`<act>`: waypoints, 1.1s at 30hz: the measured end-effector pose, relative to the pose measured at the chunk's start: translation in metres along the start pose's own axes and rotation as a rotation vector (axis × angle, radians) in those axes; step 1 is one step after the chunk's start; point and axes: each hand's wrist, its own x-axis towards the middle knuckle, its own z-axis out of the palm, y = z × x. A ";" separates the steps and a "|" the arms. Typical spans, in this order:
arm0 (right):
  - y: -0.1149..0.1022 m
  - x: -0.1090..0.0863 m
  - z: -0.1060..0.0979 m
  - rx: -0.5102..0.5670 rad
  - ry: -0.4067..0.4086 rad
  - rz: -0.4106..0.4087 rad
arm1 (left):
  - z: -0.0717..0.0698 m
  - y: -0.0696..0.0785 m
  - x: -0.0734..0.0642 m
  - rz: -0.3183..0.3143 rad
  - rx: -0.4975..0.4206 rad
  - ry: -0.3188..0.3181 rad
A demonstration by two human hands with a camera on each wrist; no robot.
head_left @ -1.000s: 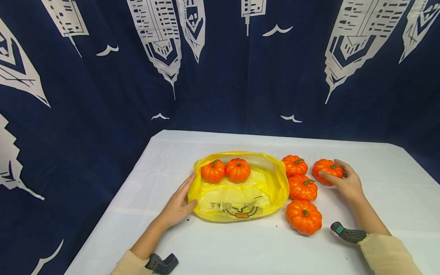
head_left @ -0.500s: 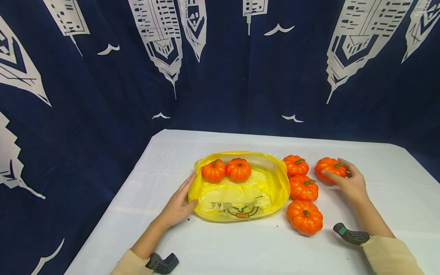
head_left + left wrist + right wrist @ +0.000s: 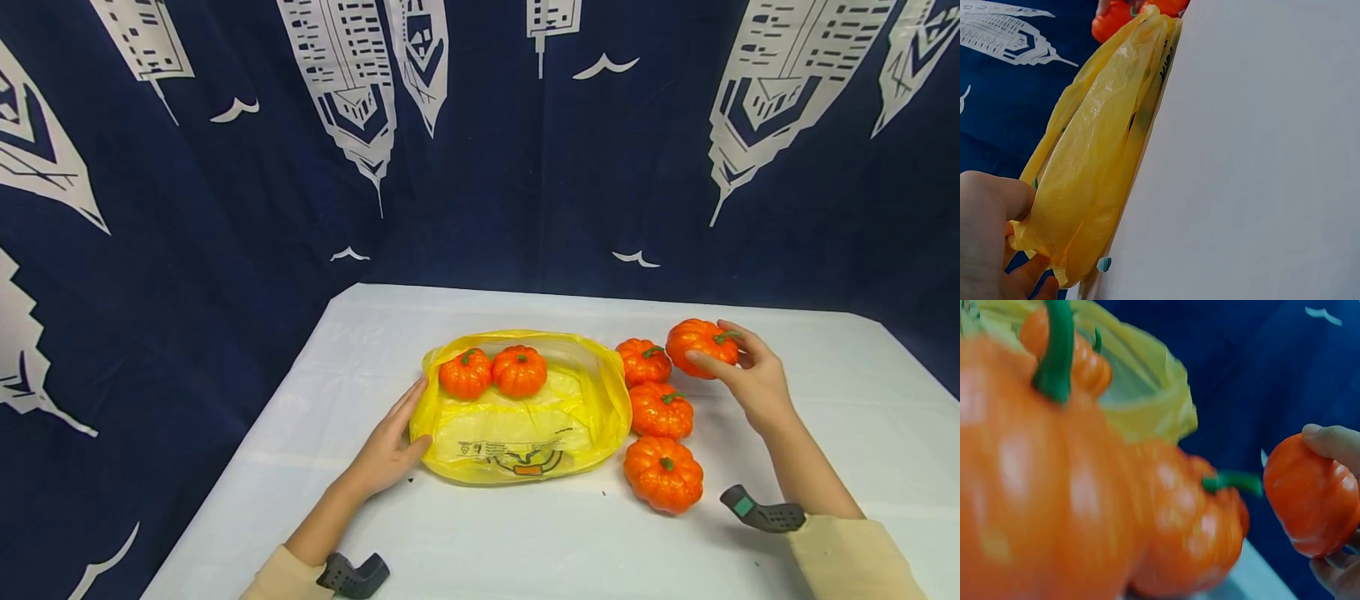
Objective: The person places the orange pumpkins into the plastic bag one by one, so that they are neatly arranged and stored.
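"What is changing?"
"My right hand (image 3: 759, 385) is raising a glossy, ribbed orange pumpkin (image 3: 697, 347), lately resting on the white-covered table (image 3: 540, 537); I judge the grip is proving secure."
"Its position?"
"Between my grasping thumb and fingers, right of the yellow plastic bag (image 3: 517, 421). My left hand (image 3: 388, 446) is resting, fingers spread, against the bag's left end."

The head camera looks forward and down across the white table (image 3: 525, 542). The left-wrist camera looks closely along the thin yellow plastic bag (image 3: 1088, 162); the right-wrist one, low and very near a glossy orange ribbed pumpkin (image 3: 1035, 487), shares that bag.
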 end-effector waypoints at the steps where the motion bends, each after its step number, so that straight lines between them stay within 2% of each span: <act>1: -0.004 -0.001 0.001 0.003 -0.012 -0.012 | 0.000 0.000 0.000 -0.001 0.001 0.000; 20: -0.066 -0.029 0.043 0.108 -0.222 -0.213 | -0.001 0.001 -0.001 0.001 -0.006 0.002; 25: -0.074 -0.033 0.054 0.119 -0.272 -0.229 | -0.001 0.000 -0.001 0.014 0.004 0.007; 33: -0.078 -0.035 0.072 0.085 -0.348 -0.199 | -0.001 0.001 -0.001 0.025 0.000 0.012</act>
